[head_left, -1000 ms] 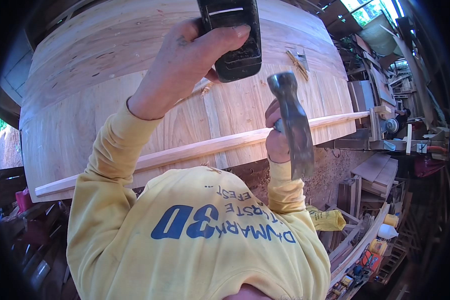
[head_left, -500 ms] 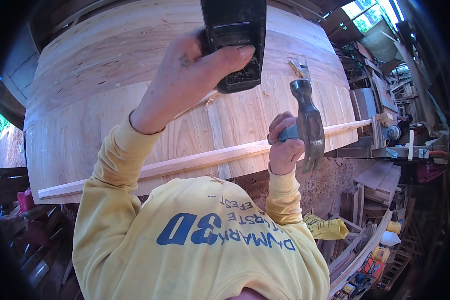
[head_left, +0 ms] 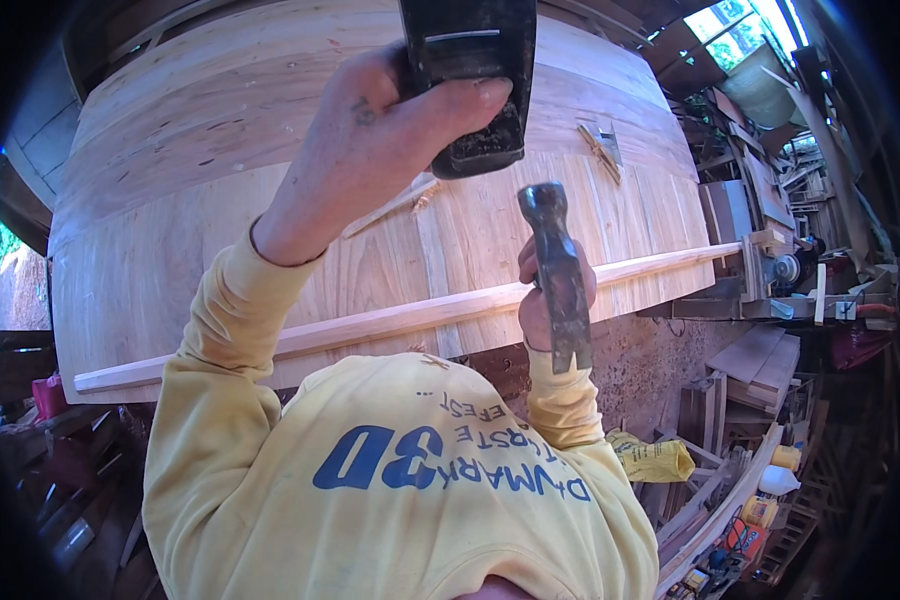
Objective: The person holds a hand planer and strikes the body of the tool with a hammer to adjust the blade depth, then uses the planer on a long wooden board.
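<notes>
Black slotted tool (head_left: 470, 52), apparently the body of a hand plane, is being held up over the far middle of the counter (head_left: 220, 230). It is being gripped from the left by the left hand (head_left: 355, 150), the thumb being laid across its face. A claw hammer (head_left: 558, 275) is being held by the right hand (head_left: 536, 318), its claw being pointed toward the near side; the handle is mostly being hidden by the head. A gap is being left between hammer and tool. For good control, the tool would best be braced firmly, the thumb being kept clear of any struck spot, and any taps being made light and square.

The counter's broad, pale boards are being crossed along the near side by a long wooden strip (head_left: 400, 318). Curled shavings (head_left: 425, 197) are being seen near the middle, and a slim wood piece (head_left: 598, 152) beside a flat metal piece (head_left: 612, 145) at far right. On the right, the room is being crowded by timber (head_left: 750, 350), a yellow bag (head_left: 660, 460) and a white bottle (head_left: 778, 481).
</notes>
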A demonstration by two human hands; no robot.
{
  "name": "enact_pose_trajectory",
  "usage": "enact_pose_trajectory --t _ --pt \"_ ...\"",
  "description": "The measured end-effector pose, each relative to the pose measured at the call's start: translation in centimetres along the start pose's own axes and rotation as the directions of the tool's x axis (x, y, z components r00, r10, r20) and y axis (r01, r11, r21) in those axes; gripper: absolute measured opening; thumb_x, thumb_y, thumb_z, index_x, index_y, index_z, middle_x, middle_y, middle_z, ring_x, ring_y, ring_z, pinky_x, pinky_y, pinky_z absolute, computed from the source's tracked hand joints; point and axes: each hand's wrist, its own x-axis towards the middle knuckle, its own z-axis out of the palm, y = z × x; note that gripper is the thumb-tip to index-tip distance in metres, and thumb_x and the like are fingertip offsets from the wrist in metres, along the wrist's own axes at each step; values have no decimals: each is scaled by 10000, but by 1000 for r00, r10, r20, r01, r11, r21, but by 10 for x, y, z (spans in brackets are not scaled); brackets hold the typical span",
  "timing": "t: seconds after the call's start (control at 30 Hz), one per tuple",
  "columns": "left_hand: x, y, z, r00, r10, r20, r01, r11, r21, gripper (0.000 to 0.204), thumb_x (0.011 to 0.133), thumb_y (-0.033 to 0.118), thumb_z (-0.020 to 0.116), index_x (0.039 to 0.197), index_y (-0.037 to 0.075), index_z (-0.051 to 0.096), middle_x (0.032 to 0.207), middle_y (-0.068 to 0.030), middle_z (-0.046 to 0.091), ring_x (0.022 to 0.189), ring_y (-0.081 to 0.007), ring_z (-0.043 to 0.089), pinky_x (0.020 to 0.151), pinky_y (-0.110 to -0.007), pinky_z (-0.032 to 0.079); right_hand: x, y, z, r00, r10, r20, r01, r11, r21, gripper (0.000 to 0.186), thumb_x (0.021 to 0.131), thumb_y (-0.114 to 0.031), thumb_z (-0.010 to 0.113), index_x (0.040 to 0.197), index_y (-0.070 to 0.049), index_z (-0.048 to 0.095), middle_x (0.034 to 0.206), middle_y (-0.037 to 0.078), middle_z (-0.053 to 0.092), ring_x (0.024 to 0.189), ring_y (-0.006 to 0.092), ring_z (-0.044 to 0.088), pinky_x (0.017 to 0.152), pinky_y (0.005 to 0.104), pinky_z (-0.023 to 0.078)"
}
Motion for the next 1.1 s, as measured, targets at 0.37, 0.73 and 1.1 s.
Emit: enact_pose_trajectory --t 0.37,0.73,1.1 --pt "-2 19 4 947 -310 81 320 916 -242 265 986 304 712 1065 52 684 905 28 667 769 -56 615 662 -218 500 19 -18 1 997 -40 68 47 993 -105 683 1038 -646 383 821 -18 540 700 110 538 600 293 536 567 398 384" --pt "-3 2 13 956 -283 77 293 915 -278 245 1000 264 699 1089 37 676 952 22 670 834 -65 625 712 -235 515 10 11 -4 999 -48 -3 48 999 -2 675 1052 -653 364 860 -35 557 729 86 536 605 199 497 570 326 389" --pt "-1 -11 -1 984 -177 -2 177 984 11 360 960 355 710 1122 34 716 939 -7 723 814 -71 683 661 -229 535 14 11 -6 998 48 49 -46 998 -41 701 1042 -667 370 829 -20 537 726 99 510 617 236 509 564 361 381"
